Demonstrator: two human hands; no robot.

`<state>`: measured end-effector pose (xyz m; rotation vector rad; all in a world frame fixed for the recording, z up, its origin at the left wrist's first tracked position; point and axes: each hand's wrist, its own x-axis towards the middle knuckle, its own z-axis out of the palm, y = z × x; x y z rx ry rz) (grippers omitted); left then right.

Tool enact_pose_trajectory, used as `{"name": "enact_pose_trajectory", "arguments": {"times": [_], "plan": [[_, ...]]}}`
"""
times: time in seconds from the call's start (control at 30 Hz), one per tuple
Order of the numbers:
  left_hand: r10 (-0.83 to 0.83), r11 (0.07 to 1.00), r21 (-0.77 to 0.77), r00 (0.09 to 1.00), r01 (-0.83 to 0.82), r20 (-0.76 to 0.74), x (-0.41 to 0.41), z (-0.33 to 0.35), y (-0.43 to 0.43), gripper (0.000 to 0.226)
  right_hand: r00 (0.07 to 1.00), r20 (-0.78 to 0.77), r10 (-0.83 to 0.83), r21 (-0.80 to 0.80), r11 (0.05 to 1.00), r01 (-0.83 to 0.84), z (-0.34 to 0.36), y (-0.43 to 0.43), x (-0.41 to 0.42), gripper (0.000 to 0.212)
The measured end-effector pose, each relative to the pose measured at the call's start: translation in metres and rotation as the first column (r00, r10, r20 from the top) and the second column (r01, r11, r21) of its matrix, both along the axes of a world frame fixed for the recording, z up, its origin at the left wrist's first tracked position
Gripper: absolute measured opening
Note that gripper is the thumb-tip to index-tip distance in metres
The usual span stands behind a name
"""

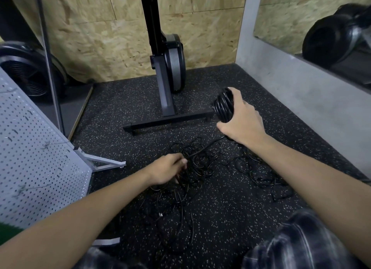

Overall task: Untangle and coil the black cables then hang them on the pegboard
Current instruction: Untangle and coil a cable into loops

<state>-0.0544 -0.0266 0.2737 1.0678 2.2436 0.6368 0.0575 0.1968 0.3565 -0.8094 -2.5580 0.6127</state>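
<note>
A tangle of thin black cables [210, 164] lies spread on the speckled rubber floor in front of me. My right hand [241, 120] grips a wound coil of black cable [223, 105], held up above the floor. One strand runs taut from that coil down to my left hand [168, 169], which pinches it at the left edge of the tangle. The white pegboard [34, 164] leans at the left on a metal foot, with a few small hooks on it.
A black exercise machine [168, 68] stands on its T-shaped base just beyond the cables. A fan [26, 72] sits at the far left. A grey concrete ledge [297, 84] borders the right side. My knees in plaid fabric [301, 242] fill the bottom.
</note>
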Motion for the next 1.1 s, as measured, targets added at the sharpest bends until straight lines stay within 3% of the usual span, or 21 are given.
{"name": "enact_pose_trajectory", "arguments": {"times": [0.1,0.23,0.37,0.53,0.67,0.77,0.9,1.0,1.1], "plan": [[0.007,1.0,0.025,1.0,-0.007,0.001,0.005,0.02,0.002,0.028,0.999,0.046,-0.023,0.073,0.997,0.019,-0.004,0.005,-0.002,0.104],[-0.102,0.994,0.012,0.963,0.108,-0.249,0.014,0.045,0.009,0.026,0.981,0.191,0.018,0.19,0.98,-0.055,-0.011,0.006,-0.007,0.108],[-0.076,0.985,0.123,0.938,0.124,-0.337,0.009,0.063,0.013,0.025,0.936,0.349,0.046,0.234,0.963,-0.135,-0.018,0.007,-0.009,0.114],[-0.097,0.957,0.155,0.776,0.244,-0.623,0.004,0.088,0.009,0.023,0.898,0.419,0.13,0.128,0.971,-0.201,-0.023,0.009,-0.01,0.113],[-0.09,0.932,0.175,0.67,0.317,-0.737,-0.006,0.096,-0.004,0.026,0.877,0.421,0.231,-0.035,0.97,-0.239,-0.023,0.008,-0.01,0.111],[-0.074,0.884,0.268,0.68,0.383,-0.73,-0.008,0.093,-0.01,0.022,0.859,0.402,0.317,-0.138,0.948,-0.285,-0.024,0.005,-0.012,0.104],[-0.047,0.839,0.345,0.686,0.422,-0.726,-0.002,0.098,-0.005,0.023,0.754,0.48,0.447,-0.174,0.892,-0.418,-0.016,-0.012,-0.009,0.074],[0.004,0.824,0.406,0.712,0.395,-0.702,-0.005,0.1,-0.006,0.022,0.675,0.548,0.493,-0.306,0.87,-0.387,-0.011,-0.027,-0.004,0.079],[0.069,0.814,0.474,0.753,0.337,-0.655,-0.012,0.099,-0.011,0.015,0.681,0.465,0.566,-0.496,0.803,-0.329,-0.007,-0.034,0.001,0.083]]}}
